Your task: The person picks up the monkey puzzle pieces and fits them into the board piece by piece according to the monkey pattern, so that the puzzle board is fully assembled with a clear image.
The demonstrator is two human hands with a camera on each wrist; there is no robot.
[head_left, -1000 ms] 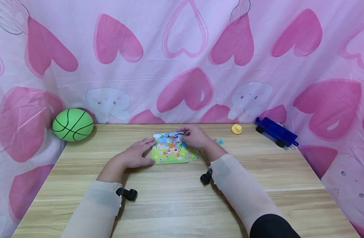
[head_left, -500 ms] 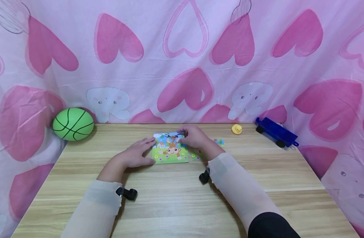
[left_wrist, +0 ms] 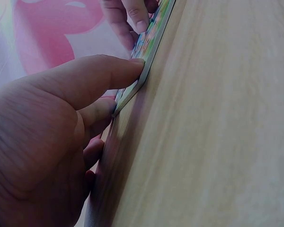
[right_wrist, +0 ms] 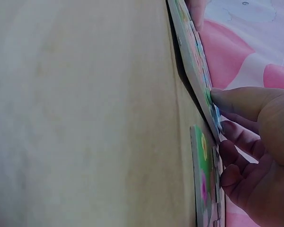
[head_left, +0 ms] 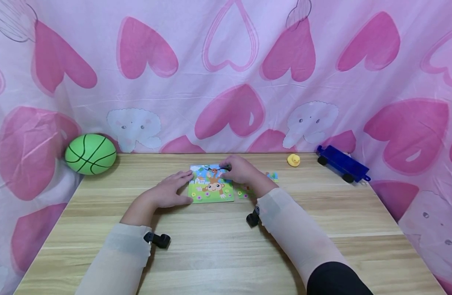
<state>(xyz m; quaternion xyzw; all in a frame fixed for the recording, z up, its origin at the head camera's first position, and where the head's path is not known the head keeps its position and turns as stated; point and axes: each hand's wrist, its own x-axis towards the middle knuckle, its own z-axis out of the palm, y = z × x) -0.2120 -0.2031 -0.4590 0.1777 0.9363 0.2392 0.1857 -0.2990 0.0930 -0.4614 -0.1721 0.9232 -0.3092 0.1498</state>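
A jigsaw puzzle (head_left: 211,194) with a monkey picture lies flat near the table's far edge. My left hand (head_left: 168,190) rests at its left side, fingers spread, with the thumb on the near left corner and fingertips farther up the edge. At the upper right corner, my right hand (head_left: 242,170) pinches a puzzle piece (head_left: 226,166) between thumb and fingers, down against the board. The fingers partly hide that corner. More flowered puzzle pieces (head_left: 244,192) lie just right of the board, partly under the right wrist; they also show in the right wrist view.
A green ball (head_left: 90,154) sits at the far left of the wooden table (head_left: 211,250). Toward the far right are a small yellow duck (head_left: 294,160) and a blue toy wagon (head_left: 342,163). A pink heart-patterned cloth (head_left: 229,110) hangs behind the table.
My right hand has shifted slightly left over the puzzle's upper right corner with the piece, which lies flatter now. The left hand has stayed in place.
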